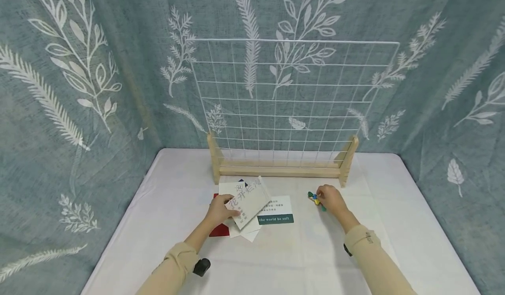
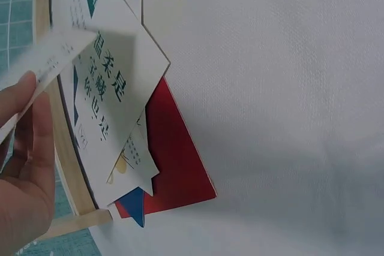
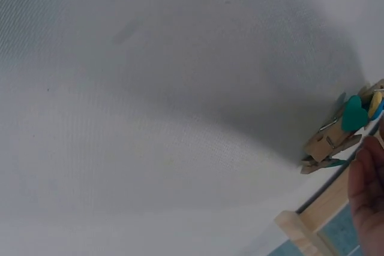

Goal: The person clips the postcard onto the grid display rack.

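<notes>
My left hand (image 1: 218,208) pinches a white card (image 1: 248,202) with dark lettering between thumb and fingers. The card is raised and tilted over a loose pile of cards; in the left wrist view the held card (image 2: 51,58) shows at the left edge. Below it lie a white lettered card (image 2: 123,58), a red card (image 2: 180,160) and a blue corner (image 2: 135,205). My right hand (image 1: 332,198) is at a small cluster of wooden clothespins (image 3: 327,139) with coloured hearts. Its fingertips are partly hidden, so whether they pinch one I cannot tell.
Behind the cards stands a white wire grid (image 1: 292,97) on a wooden base (image 1: 280,171). A white card with a green band (image 1: 276,219) lies right of the pile. The white-covered table (image 1: 300,260) borders a leaf-patterned blue-green curtain (image 1: 130,67).
</notes>
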Available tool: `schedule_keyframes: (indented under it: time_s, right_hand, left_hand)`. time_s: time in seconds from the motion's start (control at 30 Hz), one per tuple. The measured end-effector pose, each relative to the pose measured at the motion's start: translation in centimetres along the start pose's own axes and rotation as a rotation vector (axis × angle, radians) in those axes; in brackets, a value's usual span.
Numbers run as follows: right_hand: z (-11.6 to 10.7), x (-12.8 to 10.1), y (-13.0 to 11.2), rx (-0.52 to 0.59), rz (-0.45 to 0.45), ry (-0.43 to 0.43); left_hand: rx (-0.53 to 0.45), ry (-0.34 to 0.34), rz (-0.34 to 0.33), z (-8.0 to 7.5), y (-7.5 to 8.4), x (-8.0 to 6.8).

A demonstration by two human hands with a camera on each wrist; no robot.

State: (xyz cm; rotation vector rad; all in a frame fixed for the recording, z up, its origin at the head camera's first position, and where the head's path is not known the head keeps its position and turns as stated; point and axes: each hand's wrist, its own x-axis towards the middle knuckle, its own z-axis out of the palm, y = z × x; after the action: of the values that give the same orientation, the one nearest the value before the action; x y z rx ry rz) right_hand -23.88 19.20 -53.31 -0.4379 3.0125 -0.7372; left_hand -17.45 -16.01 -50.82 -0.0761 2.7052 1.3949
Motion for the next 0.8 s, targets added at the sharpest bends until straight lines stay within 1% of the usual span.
schedule_keyframes:
  time_s: [0.17, 0.3, 0.37, 0.57, 0.8]
  right_hand:
    - [0.53, -0.47, -0.19, -0.025, -0.019, -0.017]
    - [0.94, -0.71, -0.28, -0.033, -0.029, -0.019]
    - [1.04, -0.63, -0.36, -0.034, -0.026, -0.017]
    - [1.0, -0.05, -0.6, -0.046, -0.029, -0.026]
    - [0.86, -0.14, -0.47, -0.055, -0.023, -0.029]
  left_hand:
    - [-0.098, 0.008, -0.032, 0.27, -0.17, -0.65]
    - [-0.129, 0.017, -0.032, 0.35, -0.36, -0.79]
    - [-0.152, 0.014, -0.044, 0.31, -0.39, -0.69]
    - [-0.173, -0.005, -0.102, 0.05, -0.25, -0.28]
    - [-0.177, -0.038, -0.116, -0.21, -0.02, -0.28]
